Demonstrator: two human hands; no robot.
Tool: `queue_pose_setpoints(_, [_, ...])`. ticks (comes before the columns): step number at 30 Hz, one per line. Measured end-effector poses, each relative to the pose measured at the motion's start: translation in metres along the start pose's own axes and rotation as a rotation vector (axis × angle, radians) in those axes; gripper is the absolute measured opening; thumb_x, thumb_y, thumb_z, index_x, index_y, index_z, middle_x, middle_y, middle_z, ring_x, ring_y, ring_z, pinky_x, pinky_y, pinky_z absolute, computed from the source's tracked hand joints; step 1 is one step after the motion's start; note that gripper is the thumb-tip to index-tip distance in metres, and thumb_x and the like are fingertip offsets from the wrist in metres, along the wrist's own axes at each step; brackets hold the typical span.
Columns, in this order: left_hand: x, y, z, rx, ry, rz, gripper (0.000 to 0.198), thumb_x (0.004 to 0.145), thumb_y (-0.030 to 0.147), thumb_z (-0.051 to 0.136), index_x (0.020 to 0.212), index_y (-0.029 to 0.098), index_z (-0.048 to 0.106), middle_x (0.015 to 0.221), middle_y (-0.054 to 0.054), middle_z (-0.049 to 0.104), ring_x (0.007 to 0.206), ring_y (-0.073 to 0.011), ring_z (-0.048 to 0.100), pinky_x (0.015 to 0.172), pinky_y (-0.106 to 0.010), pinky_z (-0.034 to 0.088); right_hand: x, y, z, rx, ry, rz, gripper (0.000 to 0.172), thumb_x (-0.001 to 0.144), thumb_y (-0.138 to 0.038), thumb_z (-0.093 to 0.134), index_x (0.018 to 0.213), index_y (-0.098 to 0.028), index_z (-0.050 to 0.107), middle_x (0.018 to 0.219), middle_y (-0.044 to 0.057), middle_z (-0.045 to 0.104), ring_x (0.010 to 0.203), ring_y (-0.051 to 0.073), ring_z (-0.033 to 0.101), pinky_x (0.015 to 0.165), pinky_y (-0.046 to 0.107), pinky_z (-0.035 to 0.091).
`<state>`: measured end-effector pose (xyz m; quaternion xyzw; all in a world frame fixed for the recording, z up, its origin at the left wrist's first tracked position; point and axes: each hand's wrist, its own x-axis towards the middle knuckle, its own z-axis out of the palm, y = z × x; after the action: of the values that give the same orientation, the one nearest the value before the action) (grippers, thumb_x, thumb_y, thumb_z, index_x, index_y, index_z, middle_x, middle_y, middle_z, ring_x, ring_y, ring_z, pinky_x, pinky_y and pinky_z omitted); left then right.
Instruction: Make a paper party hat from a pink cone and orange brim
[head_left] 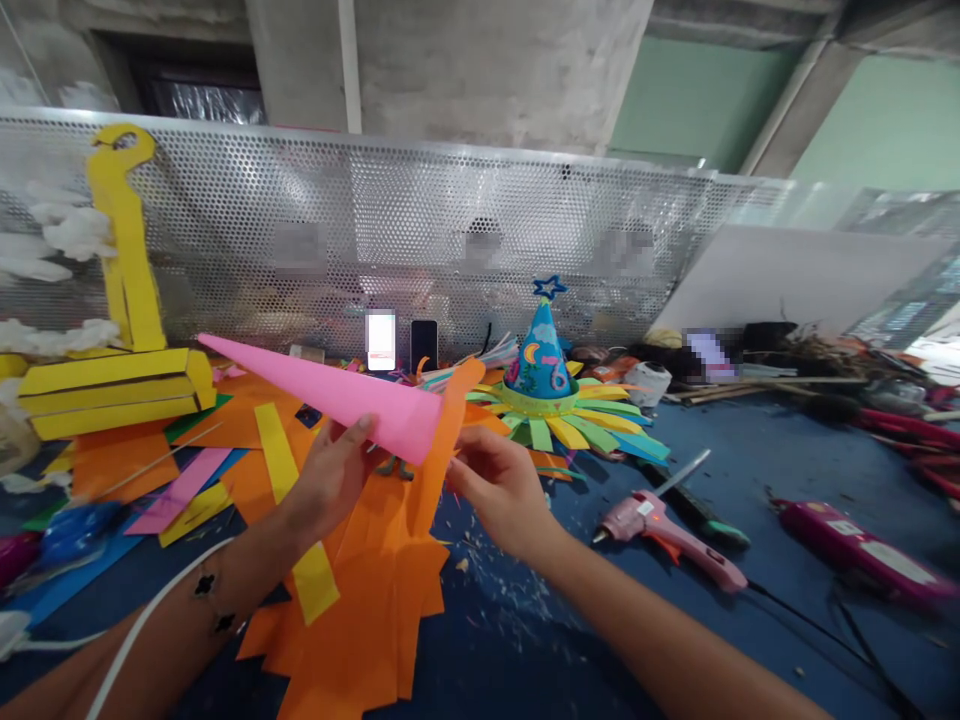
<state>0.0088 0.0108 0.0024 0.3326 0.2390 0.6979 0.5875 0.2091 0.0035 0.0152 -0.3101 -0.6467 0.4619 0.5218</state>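
A long pink paper cone (337,392) lies sideways in front of me, its tip pointing left. My left hand (337,475) is closed around the cone near its wide end, thumb on top. At the cone's open rim runs a curved orange strip (442,440), apparently paper or foam. The fingers of my right hand (504,485) pinch the edge of this strip beside the rim. Below the hands, overlapping orange sheets (352,630) with some jagged edges cover the table; whether they join the strip is hidden.
A decorated blue cone hat (541,355) with a petal brim stands behind my right hand. To the right lie a pink glue gun (645,520), a dark-green-handled cutter (697,510) and a magenta tool (862,550). Yellow constructions (120,390) stand at left; a white cable (150,610) crosses my left forearm.
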Motion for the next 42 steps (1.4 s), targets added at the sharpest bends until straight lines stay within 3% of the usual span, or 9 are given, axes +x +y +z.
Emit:
queue_pose_setpoints(4, [0.000, -0.002, 0.002, 0.019, -0.008, 0.033, 0.034, 0.079, 0.028, 0.091, 0.107, 0.026, 0.071, 0.098, 0.003, 0.074, 0.097, -0.0155, 0.070, 0.082, -0.028, 0.062, 0.001, 0.003, -0.002, -0.020, 0.012, 0.052, 0.022, 0.084, -0.040, 0.079, 0.086, -0.020, 0.069, 0.071, -0.001, 0.063, 0.059, 0.012, 0.051, 0.054, 0.027, 0.042])
queue_pose_setpoints(12, [-0.001, -0.001, 0.000, 0.023, 0.005, -0.017, 0.033, 0.082, 0.028, 0.088, 0.111, 0.024, 0.071, 0.110, -0.001, 0.076, 0.098, -0.0170, 0.071, 0.076, -0.027, 0.062, -0.004, -0.003, -0.001, -0.074, -0.172, 0.084, 0.015, 0.096, -0.031, 0.058, 0.085, -0.024, 0.051, 0.069, -0.006, 0.048, 0.059, 0.013, 0.047, 0.054, 0.026, 0.038])
queue_pose_setpoints(16, [0.006, 0.006, -0.005, -0.075, 0.113, -0.122, 0.033, 0.091, 0.036, 0.078, 0.119, 0.020, 0.071, 0.111, -0.006, 0.080, 0.094, -0.0217, 0.075, 0.076, -0.031, 0.063, -0.006, -0.005, -0.003, -0.087, -0.204, 0.075, 0.018, 0.102, -0.034, 0.045, 0.085, -0.026, 0.043, 0.067, -0.006, 0.047, 0.058, 0.013, 0.046, 0.056, 0.027, 0.038])
queue_pose_setpoints(19, [0.011, 0.009, -0.011, -0.142, 0.098, -0.157, 0.044, 0.093, 0.043, 0.072, 0.130, 0.019, 0.069, 0.115, -0.009, 0.081, 0.100, -0.0285, 0.077, 0.084, -0.038, 0.064, -0.005, -0.005, -0.004, -0.131, -0.210, 0.036, 0.029, 0.105, -0.037, 0.039, 0.079, -0.026, 0.041, 0.066, -0.005, 0.045, 0.058, 0.013, 0.046, 0.056, 0.028, 0.038])
queue_pose_setpoints(23, [0.009, 0.010, -0.012, -0.178, -0.022, -0.212, 0.051, 0.094, 0.049, 0.069, 0.136, 0.020, 0.067, 0.116, -0.009, 0.081, 0.106, -0.0324, 0.077, 0.095, -0.042, 0.063, -0.005, -0.004, -0.004, -0.214, -0.194, -0.006, 0.033, 0.104, -0.038, 0.049, 0.075, -0.024, 0.048, 0.065, -0.005, 0.047, 0.057, 0.013, 0.042, 0.054, 0.028, 0.033])
queue_pose_setpoints(26, [0.006, 0.009, -0.008, -0.191, -0.006, -0.213, 0.042, 0.095, 0.046, 0.068, 0.128, 0.020, 0.070, 0.108, -0.007, 0.083, 0.104, -0.0304, 0.078, 0.093, -0.038, 0.063, -0.006, -0.004, -0.003, -0.325, -0.186, -0.130, 0.008, 0.095, -0.027, 0.064, 0.092, -0.022, 0.059, 0.077, -0.003, 0.058, 0.062, 0.012, 0.050, 0.058, 0.026, 0.039])
queue_pose_setpoints(29, [0.004, 0.006, -0.005, -0.182, 0.005, -0.200, 0.039, 0.096, 0.044, 0.067, 0.127, 0.020, 0.071, 0.106, -0.007, 0.083, 0.103, -0.0300, 0.078, 0.091, -0.038, 0.064, -0.007, -0.003, -0.003, -0.438, -0.175, -0.240, 0.012, 0.092, -0.026, 0.071, 0.101, -0.022, 0.063, 0.087, 0.000, 0.063, 0.065, 0.012, 0.056, 0.061, 0.027, 0.045])
queue_pose_setpoints(32, [0.001, 0.002, -0.005, -0.153, -0.011, -0.164, 0.043, 0.095, 0.046, 0.068, 0.131, 0.022, 0.069, 0.111, -0.007, 0.082, 0.105, -0.0307, 0.077, 0.090, -0.039, 0.064, -0.007, -0.004, -0.005, -0.509, -0.149, -0.284, 0.013, 0.093, -0.032, 0.074, 0.093, -0.022, 0.068, 0.087, 0.002, 0.067, 0.066, 0.013, 0.057, 0.062, 0.029, 0.046])
queue_pose_setpoints(42, [-0.009, 0.002, 0.009, -0.181, -0.003, -0.130, 0.030, 0.097, 0.040, 0.068, 0.122, 0.024, 0.073, 0.099, -0.003, 0.082, 0.086, -0.0225, 0.073, 0.069, -0.031, 0.061, -0.002, -0.003, -0.001, -0.135, -0.124, 0.139, 0.024, 0.086, -0.043, 0.076, 0.087, -0.020, 0.072, 0.064, -0.001, 0.069, 0.051, 0.010, 0.055, 0.048, 0.024, 0.041])
